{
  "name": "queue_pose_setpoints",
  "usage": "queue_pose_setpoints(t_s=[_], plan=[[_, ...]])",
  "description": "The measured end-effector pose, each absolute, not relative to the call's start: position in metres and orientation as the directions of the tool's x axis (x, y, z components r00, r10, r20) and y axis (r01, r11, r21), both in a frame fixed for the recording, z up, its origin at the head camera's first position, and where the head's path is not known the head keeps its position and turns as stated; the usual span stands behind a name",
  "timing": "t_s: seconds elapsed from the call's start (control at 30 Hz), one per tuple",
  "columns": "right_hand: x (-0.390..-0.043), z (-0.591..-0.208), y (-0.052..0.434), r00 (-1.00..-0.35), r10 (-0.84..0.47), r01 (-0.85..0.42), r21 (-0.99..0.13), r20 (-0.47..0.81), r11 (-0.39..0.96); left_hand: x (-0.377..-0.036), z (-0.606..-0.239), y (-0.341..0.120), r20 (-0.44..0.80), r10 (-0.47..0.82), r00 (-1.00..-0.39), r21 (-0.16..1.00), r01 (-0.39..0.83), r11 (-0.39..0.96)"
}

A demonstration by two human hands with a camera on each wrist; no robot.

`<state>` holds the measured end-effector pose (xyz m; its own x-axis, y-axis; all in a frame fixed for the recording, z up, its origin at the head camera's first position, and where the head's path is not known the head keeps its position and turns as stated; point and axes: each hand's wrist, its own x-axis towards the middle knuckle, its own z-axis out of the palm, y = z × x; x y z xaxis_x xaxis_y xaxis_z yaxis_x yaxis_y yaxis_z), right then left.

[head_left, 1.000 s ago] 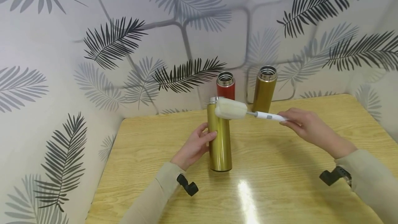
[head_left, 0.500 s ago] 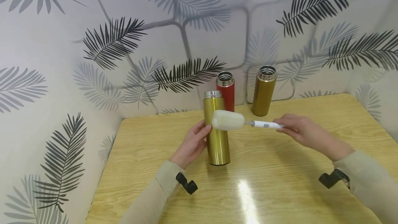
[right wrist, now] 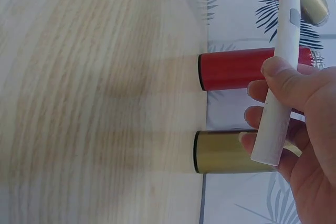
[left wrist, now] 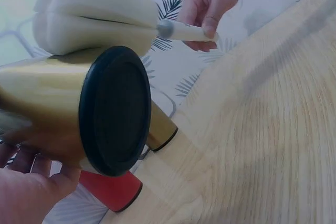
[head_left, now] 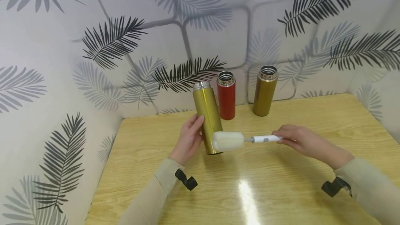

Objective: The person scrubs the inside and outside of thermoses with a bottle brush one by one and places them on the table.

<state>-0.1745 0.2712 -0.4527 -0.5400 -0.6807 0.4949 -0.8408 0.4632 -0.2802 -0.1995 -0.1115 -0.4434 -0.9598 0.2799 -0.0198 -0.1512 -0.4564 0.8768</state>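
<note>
My left hand [head_left: 188, 137] grips a tall gold vacuum flask [head_left: 207, 108], lidless, its steel mouth up and leaning left. In the left wrist view its dark round base [left wrist: 118, 111] is raised above the tabletop. A sponge bottle brush [head_left: 229, 141] lies level in my right hand [head_left: 299, 141], which pinches the end of its white handle [right wrist: 286, 40] between thumb and fingers. The cream sponge head points left and sits right at the flask's lower side, on the outside of the body.
Behind, against the patterned wall [head_left: 140, 44], stand a red flask [head_left: 227, 100] and a shorter gold flask [head_left: 265, 93], both upright with open mouths. They stand along the back edge of the wooden table [head_left: 147, 138]. A bright glare streak marks the table's front.
The gold flask has risen, moved left and tilted, so the red flask now shows fully. The brush has come down from near the flask's mouth to its lower side.
</note>
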Motion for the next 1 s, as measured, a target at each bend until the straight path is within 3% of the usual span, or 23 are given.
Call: queue_pose_setpoints(t_s=[0.17,1.0], plan=[[-0.173,-0.456,0.273,-0.518,-0.691,-0.854,-0.254,0.504,0.455,-0.201,-0.440,-0.113,-0.022,0.258,-0.966,0.865,-0.148,-0.479],[-0.183,-0.435,0.276,-0.576,-0.550,-0.790,-0.241,0.605,0.563,-0.185,-0.456,-0.108,-0.058,0.370,-0.927,0.866,-0.231,-0.444]])
